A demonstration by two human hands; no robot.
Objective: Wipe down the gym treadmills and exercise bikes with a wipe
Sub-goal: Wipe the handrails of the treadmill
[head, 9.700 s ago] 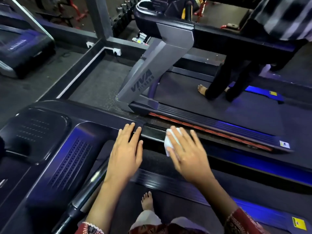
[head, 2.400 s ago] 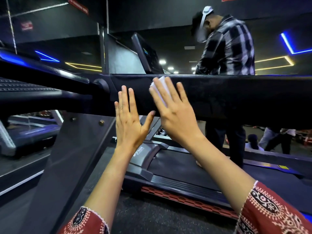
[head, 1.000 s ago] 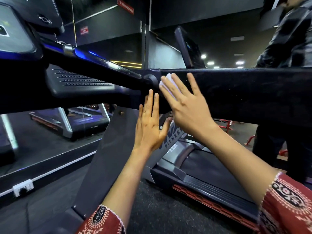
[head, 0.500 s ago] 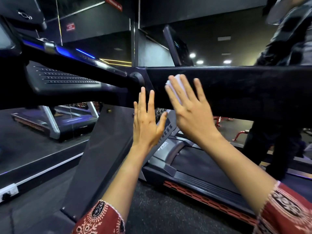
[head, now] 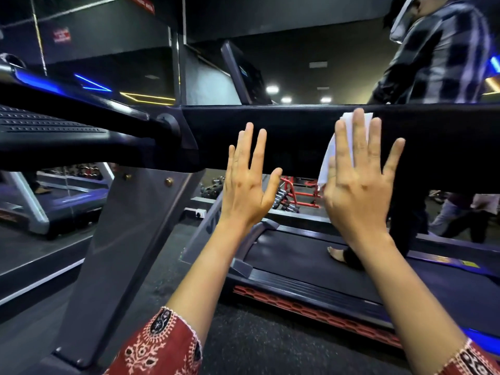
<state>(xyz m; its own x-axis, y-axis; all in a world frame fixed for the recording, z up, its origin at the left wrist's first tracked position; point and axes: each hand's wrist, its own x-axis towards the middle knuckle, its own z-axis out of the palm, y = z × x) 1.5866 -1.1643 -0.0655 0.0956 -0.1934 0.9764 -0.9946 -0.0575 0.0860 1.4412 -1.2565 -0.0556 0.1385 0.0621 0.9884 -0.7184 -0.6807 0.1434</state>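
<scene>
The right hand (head: 359, 185) is spread flat, the white wipe (head: 328, 158) pressed beneath it against the treadmill handrail (head: 284, 131); the left hand (head: 249, 182) is held open, empty. The white wipe has been slid rightward away from the joint (head: 169, 125), so coverage is judged advancing

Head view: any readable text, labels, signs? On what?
Nothing reads fully.
Red wall sign: blurred.
Red sign at top edge: cut off, blurred.
Lettering on neighbouring treadmill's upright: mostly hidden.
Yellow sticker on its side rail: too small.
</scene>
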